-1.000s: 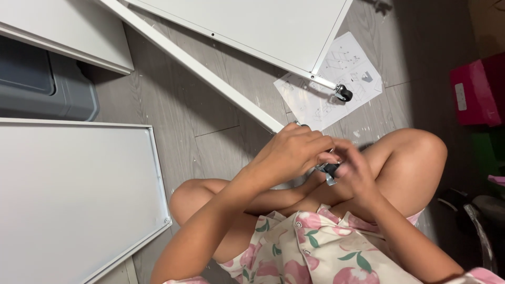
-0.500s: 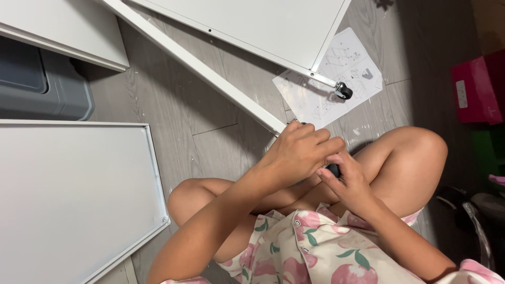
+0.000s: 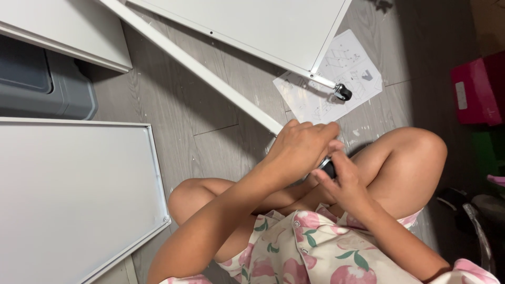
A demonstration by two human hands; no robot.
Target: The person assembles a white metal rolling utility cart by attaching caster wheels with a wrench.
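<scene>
I sit cross-legged on the floor. My left hand (image 3: 300, 150) is closed around the near end of a long white metal post (image 3: 200, 71) that runs diagonally up to the left. My right hand (image 3: 339, 181) pinches a small black caster wheel (image 3: 329, 168) right at that post end, mostly hidden between the two hands. A second black caster (image 3: 343, 93) is fitted on the corner of the white frame panel (image 3: 252, 26) at the top.
A paper instruction sheet (image 3: 329, 84) lies on the grey wood floor under that corner. A large white panel (image 3: 73, 194) lies at left, a grey plastic bin (image 3: 42, 87) behind it, another white panel (image 3: 63, 31) on top. A red box (image 3: 476, 89) stands at right.
My right hand has slid down and under the post end, with the caster less visible than before. My left hand has shifted slightly along the post end.
</scene>
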